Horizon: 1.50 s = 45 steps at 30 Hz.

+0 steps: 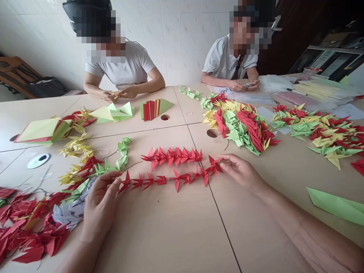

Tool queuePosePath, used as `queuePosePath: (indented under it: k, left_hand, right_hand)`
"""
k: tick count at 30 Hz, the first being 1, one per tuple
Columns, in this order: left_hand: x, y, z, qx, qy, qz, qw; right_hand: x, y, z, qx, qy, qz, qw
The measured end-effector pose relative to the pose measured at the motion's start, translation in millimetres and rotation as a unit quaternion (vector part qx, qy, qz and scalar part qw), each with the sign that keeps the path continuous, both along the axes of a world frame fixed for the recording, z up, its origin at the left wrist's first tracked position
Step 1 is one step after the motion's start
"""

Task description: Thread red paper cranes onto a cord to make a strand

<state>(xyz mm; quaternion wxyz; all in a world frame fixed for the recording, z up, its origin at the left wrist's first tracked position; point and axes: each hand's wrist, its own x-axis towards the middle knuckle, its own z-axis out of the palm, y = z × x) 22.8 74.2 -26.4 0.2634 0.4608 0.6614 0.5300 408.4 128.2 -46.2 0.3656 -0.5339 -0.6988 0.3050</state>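
A string of red paper cranes [176,178] stretches between my two hands, just above the table. My left hand [104,199] pinches its left end between thumb and fingers. At the other end, the fingertips of my right hand [239,170] close on the last red crane. Right behind it lies a second, denser row of red paper cranes [173,156]. Close to my left hand are a string of green cranes [123,153], yellow cranes [76,146] and a bundle of pale lilac cranes [69,212].
Red cranes [34,235] pile up at the left. Multicoloured crane strings [241,123] lie at the right, and a green paper sheet [335,203] near my right forearm. Paper stacks [40,131] and two people [122,64] are across the table, which has round holes [212,133].
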Motion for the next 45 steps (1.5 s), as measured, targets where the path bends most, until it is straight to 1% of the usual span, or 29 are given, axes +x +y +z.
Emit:
queuePosePath:
  k: [2,4,9,14,18,23,26,29,32,35,37,39,41,45]
  left_hand:
    - [0.5,-0.7,-0.8,-0.003,0.004,-0.007,1.000]
    - [1.2,-1.2,-0.8,-0.002,0.008,0.000,1.000]
    - [4.3,-2.3,3.6,-0.002,0.016,0.030,0.999]
    - [6.2,-3.6,5.9,0.001,0.012,0.032,0.999]
    - [5.8,-3.0,5.2,-0.012,0.017,0.039,0.999]
    - [-1.1,-2.0,0.1,-0.025,0.035,0.060,0.997]
    - [-4.7,-1.2,-2.0,-0.030,0.024,0.078,0.996]
    - [-4.4,-0.2,-1.4,-0.029,0.009,0.082,0.996]
    - [-2.4,0.5,-0.5,-0.023,0.004,0.075,0.997]
    - [-1.6,0.7,-0.8,-0.022,0.004,0.072,0.997]
    - [-1.8,0.4,-1.1,-0.019,0.000,0.068,0.998]
    - [-1.8,0.1,-1.1,-0.022,-0.004,0.064,0.998]
    - [-1.4,0.0,-0.5,-0.029,0.000,0.062,0.998]
    - [-1.1,0.7,0.2,-0.036,0.011,0.068,0.997]
  right_hand:
    - [-0.1,-0.9,-0.9,0.020,-0.018,0.015,1.000]
    - [0.0,-2.0,-2.1,0.032,-0.034,0.019,0.999]
    - [0.3,-2.5,-1.0,0.036,-0.040,0.013,0.998]
    - [0.2,-2.6,2.4,0.043,-0.035,0.000,0.998]
    - [0.0,-3.4,3.8,0.038,-0.021,-0.014,0.999]
    - [2.9,-3.7,2.8,0.036,-0.010,-0.035,0.999]
    - [5.4,-2.1,1.0,0.024,-0.006,-0.052,0.998]
    - [5.5,-1.0,0.3,0.028,-0.018,-0.048,0.998]
    - [1.8,-2.7,1.5,0.084,-0.054,-0.012,0.995]
    - [-3.8,-6.9,2.7,0.162,-0.121,0.048,0.978]
    - [-6.7,-9.3,2.3,0.190,-0.160,0.087,0.965]
    - [-7.9,-10.2,0.9,0.205,-0.178,0.110,0.956]
    - [-7.6,-9.5,-0.7,0.215,-0.181,0.115,0.953]
    - [-7.5,-7.6,-0.4,0.230,-0.182,0.098,0.951]
